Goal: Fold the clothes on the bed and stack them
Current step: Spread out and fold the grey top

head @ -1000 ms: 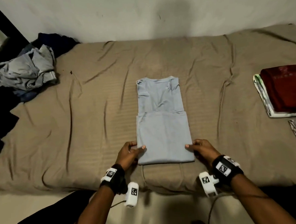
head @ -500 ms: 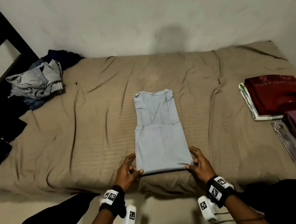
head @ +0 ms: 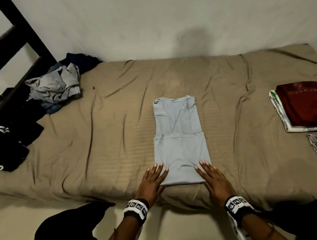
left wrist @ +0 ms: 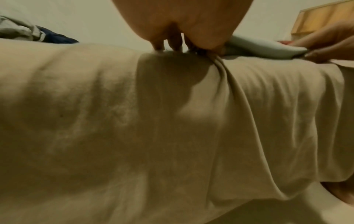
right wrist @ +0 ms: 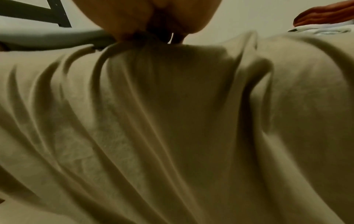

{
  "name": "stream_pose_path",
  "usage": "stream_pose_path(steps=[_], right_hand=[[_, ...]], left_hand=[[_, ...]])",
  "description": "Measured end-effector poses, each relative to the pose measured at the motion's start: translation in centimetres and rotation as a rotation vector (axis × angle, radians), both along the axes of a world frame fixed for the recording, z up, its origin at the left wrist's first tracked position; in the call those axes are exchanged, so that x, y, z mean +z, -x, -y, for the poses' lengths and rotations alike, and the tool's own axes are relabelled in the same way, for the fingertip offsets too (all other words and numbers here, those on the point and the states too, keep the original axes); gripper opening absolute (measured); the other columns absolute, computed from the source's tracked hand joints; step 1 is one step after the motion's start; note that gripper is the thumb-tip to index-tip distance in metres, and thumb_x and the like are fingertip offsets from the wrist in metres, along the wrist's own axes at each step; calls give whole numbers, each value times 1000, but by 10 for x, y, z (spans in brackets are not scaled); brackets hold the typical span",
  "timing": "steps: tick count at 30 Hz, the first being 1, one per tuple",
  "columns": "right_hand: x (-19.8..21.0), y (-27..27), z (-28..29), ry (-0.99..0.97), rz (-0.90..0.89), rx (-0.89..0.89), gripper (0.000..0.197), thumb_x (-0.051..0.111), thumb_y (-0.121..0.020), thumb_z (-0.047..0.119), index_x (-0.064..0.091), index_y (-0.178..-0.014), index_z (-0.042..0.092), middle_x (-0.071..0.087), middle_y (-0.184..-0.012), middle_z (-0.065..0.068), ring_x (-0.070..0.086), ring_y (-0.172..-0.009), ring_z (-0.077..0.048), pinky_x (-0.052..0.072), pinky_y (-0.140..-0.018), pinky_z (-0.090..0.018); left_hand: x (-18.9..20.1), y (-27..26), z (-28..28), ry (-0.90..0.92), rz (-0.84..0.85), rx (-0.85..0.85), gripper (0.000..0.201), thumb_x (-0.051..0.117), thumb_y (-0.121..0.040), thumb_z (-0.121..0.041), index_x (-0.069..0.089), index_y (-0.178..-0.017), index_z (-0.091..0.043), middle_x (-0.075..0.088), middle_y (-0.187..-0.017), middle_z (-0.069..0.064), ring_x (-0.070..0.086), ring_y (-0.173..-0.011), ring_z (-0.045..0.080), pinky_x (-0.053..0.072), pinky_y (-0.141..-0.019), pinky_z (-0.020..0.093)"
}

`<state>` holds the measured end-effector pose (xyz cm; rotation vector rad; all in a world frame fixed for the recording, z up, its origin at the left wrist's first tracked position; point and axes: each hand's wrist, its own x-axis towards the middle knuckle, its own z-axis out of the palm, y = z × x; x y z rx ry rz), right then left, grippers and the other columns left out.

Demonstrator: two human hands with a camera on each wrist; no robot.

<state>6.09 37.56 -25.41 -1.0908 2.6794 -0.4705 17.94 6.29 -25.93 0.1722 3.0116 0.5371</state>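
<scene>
A home bedroom — a bed [head: 118, 140] under a wrinkled tan sheet stands against a plain pale wall [head: 167, 18], with a loose heap of clothes [head: 55, 86] on one side and folded garments [head: 300, 107] stacked opposite.

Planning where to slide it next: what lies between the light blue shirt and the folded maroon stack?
Only wrinkled tan bedsheet, in the head view, separates the light blue shirt from the maroon stack.
</scene>
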Motion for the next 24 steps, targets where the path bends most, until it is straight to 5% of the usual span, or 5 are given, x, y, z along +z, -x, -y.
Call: stream_pose_path(steps=[4, 10, 13, 15, 24], right_hand=[[8, 10, 2, 125, 8, -77, 74, 52, -82, 3, 45, -148, 38, 41, -154, 9, 49, -138, -21, 27, -111, -24], [91, 9, -14, 347, 215, -167, 23, 38, -103, 40, 59, -110, 34, 69, -97, 9, 64, -89, -18, 41, -76, -23], [138, -1, -30, 478, 375, -97, 22, 49, -107, 31, 58, -89, 22, 58, -75, 8, 56, -70, -11, 43, -66, -32], [159, 1, -37, 591, 594, -142, 23, 56, -102, 18, 62, -83, 6, 57, -72, -1, 54, -69, -15, 43, -65, -35], [139, 107, 64, 1043, 1094, -719, 32, 67, -95, 37, 71, -95, 5, 70, -83, -9, 63, -68, -23, 52, -59, -29]], left_hand=[[6, 0, 4, -80, -127, 67, 52, 42, -91, -22, 54, -142, -22, 47, -155, 7, 43, -143, 27, 39, -115, 38], [72, -23, 3, -357, -260, 153, 47, 40, -107, -39, 52, -145, -15, 47, -153, 4, 38, -144, 12, 26, -119, 16], [138, -52, -3, -482, -213, 198, 34, 47, -103, -53, 68, -114, -28, 68, -106, -26, 64, -97, -5, 48, -86, 13], [162, -58, -7, -570, -193, 260, 37, 51, -100, -55, 62, -89, -22, 56, -70, -19, 54, -66, -2, 45, -63, 23], [126, 93, 24, -859, -235, 772, 51, 63, -95, -50, 52, -65, -10, 47, -58, -10, 41, -60, 11, 35, -57, 33]])
